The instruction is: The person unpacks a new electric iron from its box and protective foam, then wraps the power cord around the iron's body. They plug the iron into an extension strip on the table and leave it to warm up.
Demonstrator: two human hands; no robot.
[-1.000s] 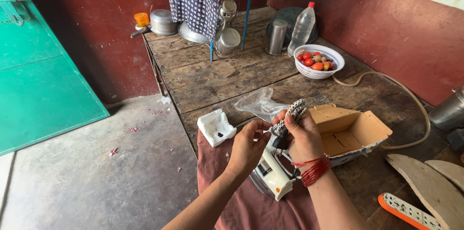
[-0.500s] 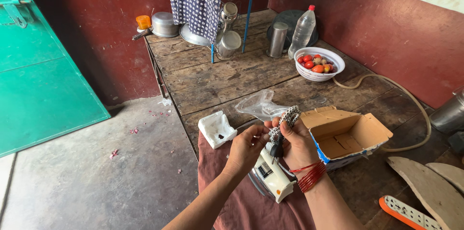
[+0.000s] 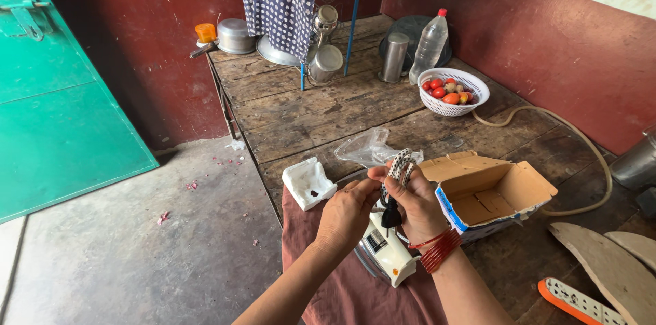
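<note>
cord bundle [image 3: 400,166] lower than a second ago, drawn closer to iron [image 3: 387,251]; iron on maroon cloth [image 3: 321,263], left of open box [image 3: 495,192]. right hand [image 3: 420,205] fingers wrapped round cord, plug [image 3: 391,217] dangling above iron. left hand [image 3: 348,212] pinching cord, likely working its tie loose.

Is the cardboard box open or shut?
Open: the cardboard box lies on its side on the wooden table, flaps spread, nothing visible inside.

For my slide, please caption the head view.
Both hands hold a bundled black-and-white braided cord above a white electric iron.
</note>
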